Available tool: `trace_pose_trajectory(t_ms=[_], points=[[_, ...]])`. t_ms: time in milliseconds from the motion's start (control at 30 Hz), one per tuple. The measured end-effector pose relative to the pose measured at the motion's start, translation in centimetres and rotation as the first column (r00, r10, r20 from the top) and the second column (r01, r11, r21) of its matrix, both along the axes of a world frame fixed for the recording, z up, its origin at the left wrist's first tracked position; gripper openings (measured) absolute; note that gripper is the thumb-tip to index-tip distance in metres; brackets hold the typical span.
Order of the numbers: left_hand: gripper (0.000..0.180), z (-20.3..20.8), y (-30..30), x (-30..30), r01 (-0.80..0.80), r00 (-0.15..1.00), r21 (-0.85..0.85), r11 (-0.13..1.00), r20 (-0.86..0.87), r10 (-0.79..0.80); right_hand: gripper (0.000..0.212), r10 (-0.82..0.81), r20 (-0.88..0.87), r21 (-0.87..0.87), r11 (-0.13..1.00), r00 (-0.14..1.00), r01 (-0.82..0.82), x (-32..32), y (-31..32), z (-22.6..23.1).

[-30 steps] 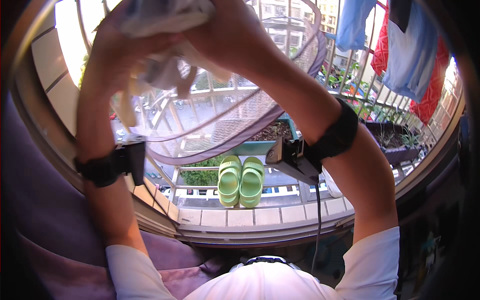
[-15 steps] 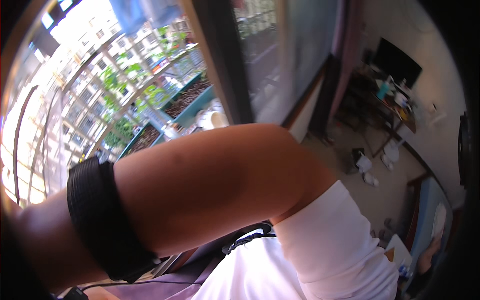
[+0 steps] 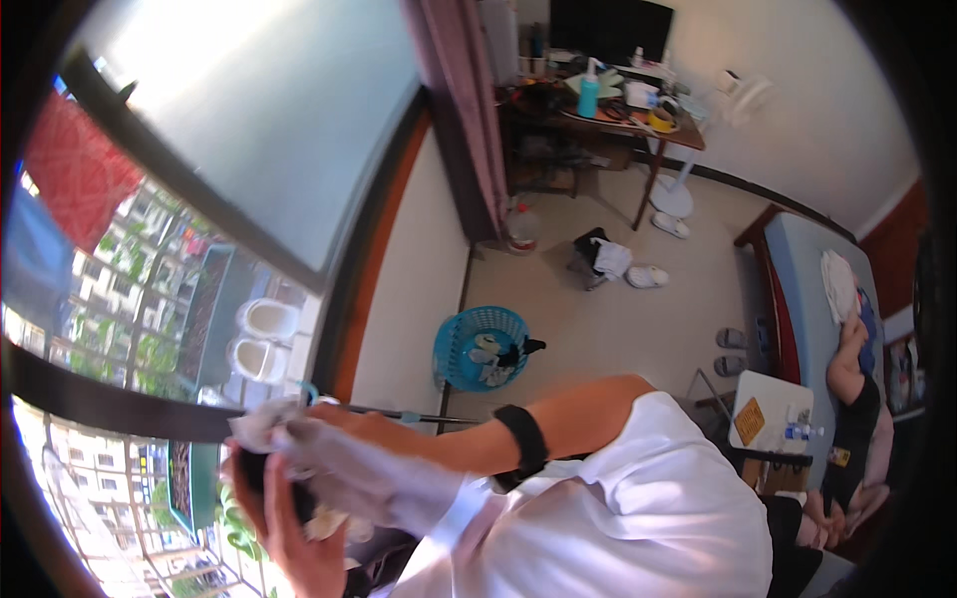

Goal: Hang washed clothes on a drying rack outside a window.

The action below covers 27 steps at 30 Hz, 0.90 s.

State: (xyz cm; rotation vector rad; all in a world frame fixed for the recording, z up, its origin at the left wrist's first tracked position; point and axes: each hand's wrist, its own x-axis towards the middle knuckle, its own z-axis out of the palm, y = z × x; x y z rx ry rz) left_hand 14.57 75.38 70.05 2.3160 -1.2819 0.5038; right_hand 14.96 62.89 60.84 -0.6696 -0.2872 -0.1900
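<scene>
At the lower left, by the window opening, my two hands are close together on a bunch of cloth. My right hand (image 3: 344, 421), with a black band (image 3: 522, 439) on its forearm, closes on a pale grey-lilac cloth (image 3: 369, 480); the cloth hides part of its fingers. My left hand (image 3: 291, 528) is curled round the lower side of the bunch, where something black (image 3: 261, 470) shows between its fingers. The cloth's exact kind cannot be made out. Beside my right hand are a small teal hook (image 3: 310, 392) and a thin metal pole (image 3: 404, 414).
A blue laundry basket (image 3: 451, 344) with clothes in it stands on the floor. White shoes (image 3: 261, 341) rest on the outer ledge near planters (image 3: 204, 314). To the right are a folding table (image 3: 768, 409) and a bed (image 3: 797, 259), on which another person (image 3: 857, 419) sits or lies.
My view has swung right and down into the room. The banded arm, which filled the foreground, now reaches farther away; both hands and the cloth have come into view.
</scene>
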Motion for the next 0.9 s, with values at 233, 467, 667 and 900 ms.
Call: trace_pose_trajectory(t_ms=[233, 467, 667, 900], points=[[0.081, -9.0, -11.6, 1.8, 0.341, 0.83, -0.046, 0.939, -0.454, -0.324, 0.037, -0.606, 0.17, -0.894, 0.237, 0.777, 0.381, -8.7, -12.1, -4.1], [0.083, -13.2, -22.5, -0.8, 0.557, 0.591, -0.048, 0.829, -0.678, -0.436, 0.039, -0.833, 0.208, -0.872, 0.08, 0.512, 0.484, -13.8, -18.5, -9.8], [0.082, -15.1, -33.8, -5.7, 0.718, 0.471, 0.032, 0.695, -0.758, -0.451, 0.057, -0.796, 0.082, -0.988, 0.014, 0.6, 0.155, -22.1, -27.6, -12.3], [0.082, -16.9, -51.9, -16.4, 0.836, 0.403, 0.093, 0.54, -0.772, -0.491, 0.04, -0.892, 0.395, -0.917, -0.368, 0.221, 0.153, -32.7, -42.0, -16.4]])
